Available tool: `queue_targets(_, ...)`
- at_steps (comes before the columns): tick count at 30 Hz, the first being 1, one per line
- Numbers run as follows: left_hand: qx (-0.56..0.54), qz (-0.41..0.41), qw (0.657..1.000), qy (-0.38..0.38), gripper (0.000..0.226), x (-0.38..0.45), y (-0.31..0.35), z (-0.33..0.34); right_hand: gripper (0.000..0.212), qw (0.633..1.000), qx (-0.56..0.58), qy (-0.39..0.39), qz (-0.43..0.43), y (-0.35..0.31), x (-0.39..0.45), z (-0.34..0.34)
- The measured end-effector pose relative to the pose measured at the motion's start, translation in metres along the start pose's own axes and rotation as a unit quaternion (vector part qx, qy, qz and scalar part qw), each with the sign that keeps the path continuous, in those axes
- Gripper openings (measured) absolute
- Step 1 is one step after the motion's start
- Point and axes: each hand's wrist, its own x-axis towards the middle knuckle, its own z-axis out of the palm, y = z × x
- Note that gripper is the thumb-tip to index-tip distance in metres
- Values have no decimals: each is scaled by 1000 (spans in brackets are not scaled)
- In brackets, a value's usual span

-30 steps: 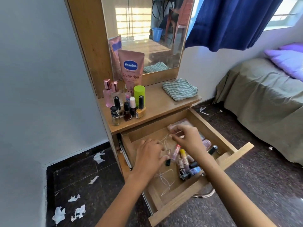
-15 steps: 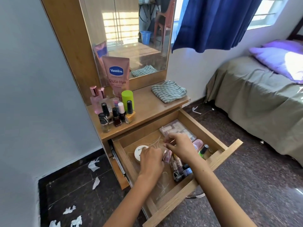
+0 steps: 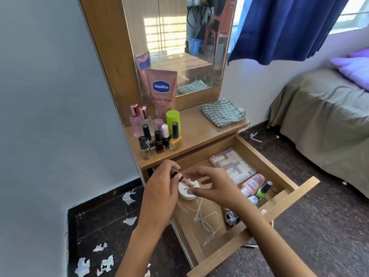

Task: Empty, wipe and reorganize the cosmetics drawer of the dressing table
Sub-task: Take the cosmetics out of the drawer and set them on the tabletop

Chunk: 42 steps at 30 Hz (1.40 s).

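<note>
Open light-wood drawer (image 3: 257,156) of the dressing table, pulled out toward 5 o'clock, bare floor marked with pale scribbles. Left hand (image 3: 159,193), at the drawer's 10 o'clock corner, fingers curled around a small clear nail-polish bottle with a dark cap (image 3: 182,179). Right hand (image 3: 214,186), just beside it, fingers half curled, fingertips touching a round white jar lid lettered "NAIL" (image 3: 186,191) and the bottle; whether it grips either cannot be told. At the drawer's 1 o'clock: clear plastic compartment box of pale pieces (image 3: 232,165). At 3 o'clock: pink squeeze bottle (image 3: 253,183), green nail-polish bottle with black cap (image 3: 263,190), further small items partly hidden by the right forearm. On the wooden tabletop (image 3: 201,134), 9 o'clock end: pink Vaseline tube (image 3: 161,92), lime-green cylinder (image 3: 173,120), cluster of small bottles. At 3 o'clock end: folded green-striped cloth (image 3: 222,112).
</note>
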Motion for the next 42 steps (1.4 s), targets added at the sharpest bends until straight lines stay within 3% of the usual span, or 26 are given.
queue_targets(10,-209,-96,971,67,29,-13,-9,-16,20,990,117,64,-41,-24,15,28)
queue_targets(15,-190,-63,973,118,19,-14,-10,-18,35,992,86,94,-21,-15,8,33)
queue_targets(19,-161,-55,968,187,21,0,-24,-37,13,992,11,120,33,-2,6,26)
queue_targets(23,-117,-55,962,239,20,17,-36,-49,7,994,-44,93,48,1,8,28)
queue_targets(34,-15,-19,976,216,22,31,-56,-31,6,994,-91,23,64,0,10,29)
queue_targets(42,-55,-9,972,229,26,32,-62,-23,10,989,-126,-15,71,-2,12,28)
